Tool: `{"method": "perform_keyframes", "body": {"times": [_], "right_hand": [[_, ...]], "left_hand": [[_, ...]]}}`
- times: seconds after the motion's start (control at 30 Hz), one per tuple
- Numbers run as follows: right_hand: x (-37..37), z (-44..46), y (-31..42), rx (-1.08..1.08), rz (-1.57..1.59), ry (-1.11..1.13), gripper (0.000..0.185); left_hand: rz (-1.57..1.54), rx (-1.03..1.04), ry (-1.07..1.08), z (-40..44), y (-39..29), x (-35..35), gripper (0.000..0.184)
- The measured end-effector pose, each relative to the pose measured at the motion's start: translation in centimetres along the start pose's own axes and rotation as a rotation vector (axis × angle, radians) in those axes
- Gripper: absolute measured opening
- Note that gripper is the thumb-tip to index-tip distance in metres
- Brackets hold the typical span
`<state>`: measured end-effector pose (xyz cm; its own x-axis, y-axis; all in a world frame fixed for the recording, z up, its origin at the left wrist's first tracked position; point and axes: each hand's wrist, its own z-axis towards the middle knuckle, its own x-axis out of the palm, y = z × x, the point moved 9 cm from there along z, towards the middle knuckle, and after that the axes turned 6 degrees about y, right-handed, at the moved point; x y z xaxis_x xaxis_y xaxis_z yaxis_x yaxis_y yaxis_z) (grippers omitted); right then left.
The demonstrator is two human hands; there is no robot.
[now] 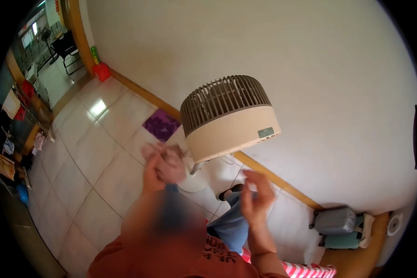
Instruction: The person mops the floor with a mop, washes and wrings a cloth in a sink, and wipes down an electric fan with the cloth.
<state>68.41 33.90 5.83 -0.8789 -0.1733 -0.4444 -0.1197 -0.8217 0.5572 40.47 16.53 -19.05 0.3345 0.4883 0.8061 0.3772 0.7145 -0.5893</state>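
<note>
A standing fan (231, 132) with a cream housing and a brown slatted grille is in front of me, its head tilted. Its pole runs down to a round white base (193, 181) on the floor. Just left of the housing is my left hand (158, 169), smeared by motion and closed around a crumpled, pinkish-brown cloth (172, 162). A small gap seems to separate the cloth from the housing. My right hand (259, 197) is raised below the housing's right side, its fingers curved and apart, with nothing visible in them.
A purple mat (161, 125) lies by the wall. At the lower right, a grey suitcase (334, 220) stands near a wooden edge. A red container (102, 71) sits beside the doorway, and assorted items line the left side. Striped red-and-white fabric (310, 270) is beside me.
</note>
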Motion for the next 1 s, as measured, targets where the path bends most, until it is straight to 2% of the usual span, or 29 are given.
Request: {"method": "perform_keyframes", "body": {"times": [0.03,0.1,0.13,0.17,0.23,0.3,0.33,0.37,0.4,0.43,0.47,0.53,0.57,0.67,0.7,0.73,0.8,0.87,0.93,1.0], "right_hand": [[-0.3,1.0,0.6,-0.067,-0.036,-0.009,0.022],[0.3,3.9,1.7,-0.197,-0.122,0.03,0.029],[1.0,5.8,2.1,-0.24,-0.181,0.019,0.034],[2.1,8.3,1.6,-0.194,-0.102,0.066,0.038],[4.7,10.3,1.0,-0.158,-0.042,0.153,0.045],[6.0,11.1,-0.4,-0.116,-0.045,0.239,0.05],[6.8,11.1,-1.1,-0.018,0.033,0.295,0.051],[7.6,11.1,-1.7,-0.018,0.033,0.338,0.05],[8.3,11.0,-2.3,-0.016,0.03,0.384,0.049],[8.8,10.7,-2.4,-0.031,-0.043,0.377,0.048],[8.7,10.7,-3.4,-0.016,-0.01,0.376,0.048],[8.9,10.8,-4.0,0.064,0.016,0.393,0.049],[8.7,10.8,-4.5,0.058,0.051,0.398,0.05],[8.7,10.8,-5.5,0.073,0.054,0.422,0.056],[8.8,10.7,-5.5,0.066,0.053,0.417,0.059],[8.8,10.6,-5.5,0.06,0.049,0.415,0.062],[8.8,10.2,-5.5,0.07,0.011,0.393,0.07],[9.1,9.9,-5.2,0.076,-0.015,0.372,0.073],[9.8,9.9,-4.6,0.076,-0.043,0.361,0.074],[9.8,9.6,-4.6,0.114,-0.037,0.32,0.078]], "left_hand": [[0.057,0.13,-0.013,1.4,-4.1,3.7,0.037],[0.044,0.318,-0.173,3.3,-7.6,7.0,0.038],[0.118,0.325,-0.087,4.7,-7.9,7.8,0.042],[0.19,0.33,-0.028,5.2,-7.5,7.9,0.047],[0.555,0.511,0.09,7.6,-5.0,7.1,0.049],[0.381,0.421,-0.003,6.5,-3.3,10.8,0.039],[0.364,0.406,0.053,6.5,-1.5,10.8,0.043],[0.316,0.284,0.086,6.4,1.1,9.9,0.046],[0.296,0.316,0.078,6.0,2.2,9.6,0.044],[0.272,0.084,-0.009,5.4,4.6,8.2,0.04],[0.264,0.075,-0.036,5.7,6.0,6.3,0.04],[0.621,0.287,0.17,5.7,8.6,4.5,0.04],[0.614,0.275,0.147,5.8,9.4,3.3,0.04],[0.17,-0.131,-0.173,6.6,14.5,-3.0,0.038],[0.14,-0.06,-0.279,7.1,14.7,-4.6,0.036],[0.123,-0.077,-0.302,7.4,14.9,-5.3,0.036],[0.06,-0.05,-0.231,7.6,14.4,-5.2,0.035],[0.127,-0.028,-0.239,6.5,13.7,-4.5,0.036],[-0.02,0.282,0.237,5.5,11.0,0.8,0.034],[0.477,0.227,0.13,3.8,9.5,2.3,0.038]]}}
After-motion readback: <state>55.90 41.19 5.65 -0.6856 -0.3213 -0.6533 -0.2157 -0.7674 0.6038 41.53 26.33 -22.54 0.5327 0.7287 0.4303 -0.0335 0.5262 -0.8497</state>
